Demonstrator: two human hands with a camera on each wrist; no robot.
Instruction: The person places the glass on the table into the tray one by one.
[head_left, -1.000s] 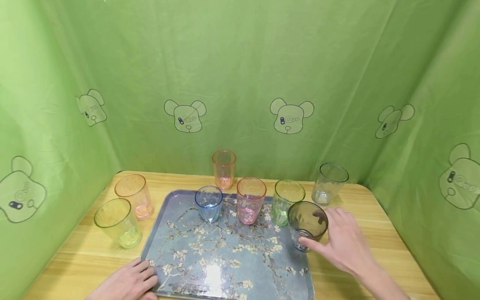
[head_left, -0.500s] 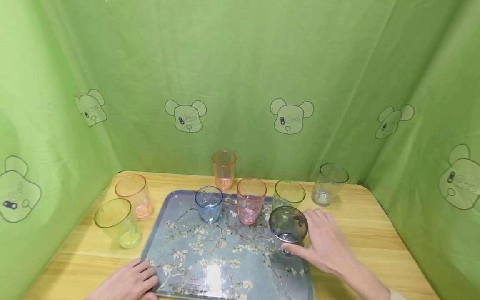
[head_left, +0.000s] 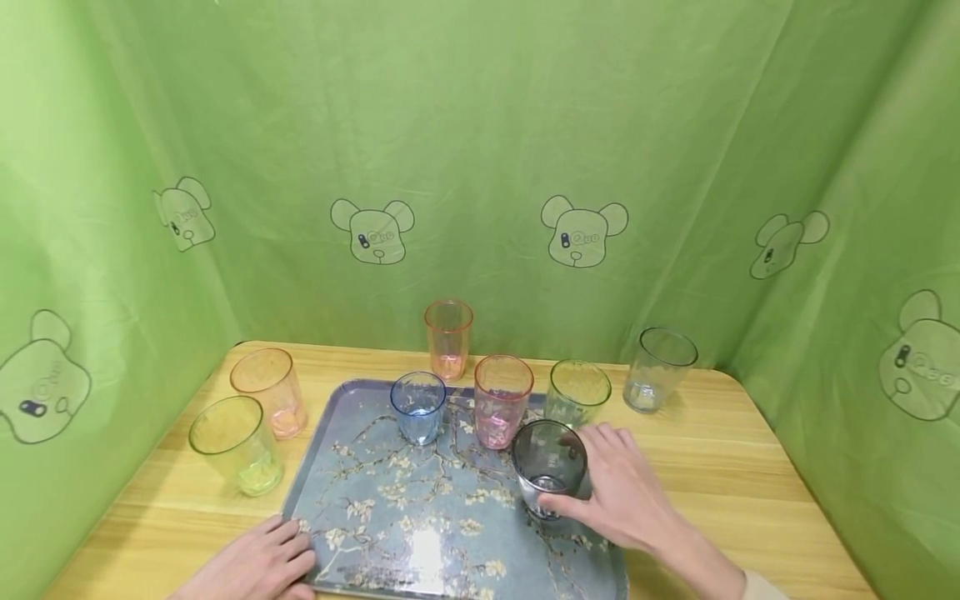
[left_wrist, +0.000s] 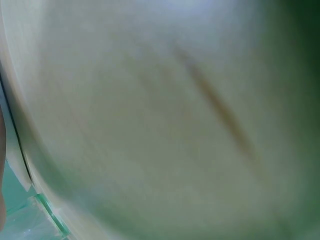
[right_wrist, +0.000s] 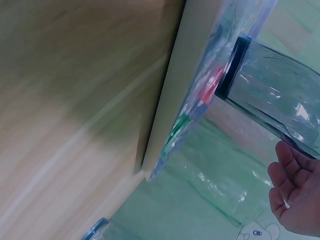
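Observation:
A dark grey clear tumbler (head_left: pixel 546 479) is in my right hand (head_left: pixel 618 492), thumb on the near side and fingers round the right side. It stands upright over the right part of the blue blossom-patterned tray (head_left: pixel 420 533), its base close to the surface. The right wrist view shows the same tumbler (right_wrist: pixel 280 95) beside my fingers. My left hand (head_left: pixel 258 562) rests at the tray's left front edge with relaxed fingers. Along the tray's back are a blue tumbler (head_left: pixel 417 417), a pink tumbler (head_left: pixel 501 408) and a green tumbler (head_left: pixel 573 396), partly hidden behind the grey one.
On the wooden table (head_left: pixel 720 467) stand a yellow-green tumbler (head_left: pixel 251 458) and an orange one (head_left: pixel 277 400) at left, a red-orange one (head_left: pixel 448 342) behind the tray, and a smoky grey one (head_left: pixel 656 375) back right. A green curtain (head_left: pixel 480 125) surrounds the table. The left wrist view is mostly blurred.
My right hand has carried the dark grey tumbler leftward and slightly nearer, from the tray's right edge further in over the tray. My left hand has stayed at the tray's edge.

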